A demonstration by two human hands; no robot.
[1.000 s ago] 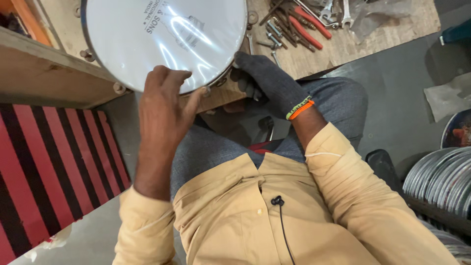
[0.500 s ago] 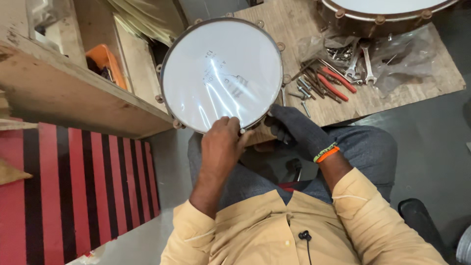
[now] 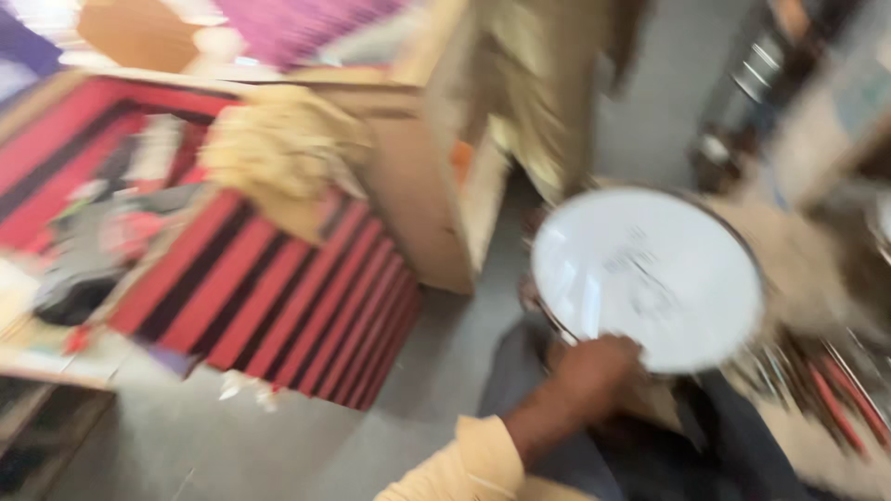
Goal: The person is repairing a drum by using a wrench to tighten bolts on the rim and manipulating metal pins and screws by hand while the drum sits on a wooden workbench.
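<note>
Where bare floor [image 3: 390, 436] opens leftward, left hand [image 3: 594, 371] at drum [image 3: 650, 278] rim.

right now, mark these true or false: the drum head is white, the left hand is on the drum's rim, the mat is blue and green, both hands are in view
1. The drum has a white head. True.
2. The left hand rests at the drum's near rim. True.
3. The striped mat is blue and green. False: it is red and black.
4. Both hands are in view. False: only the left hand shows; the right is out of frame.
</note>
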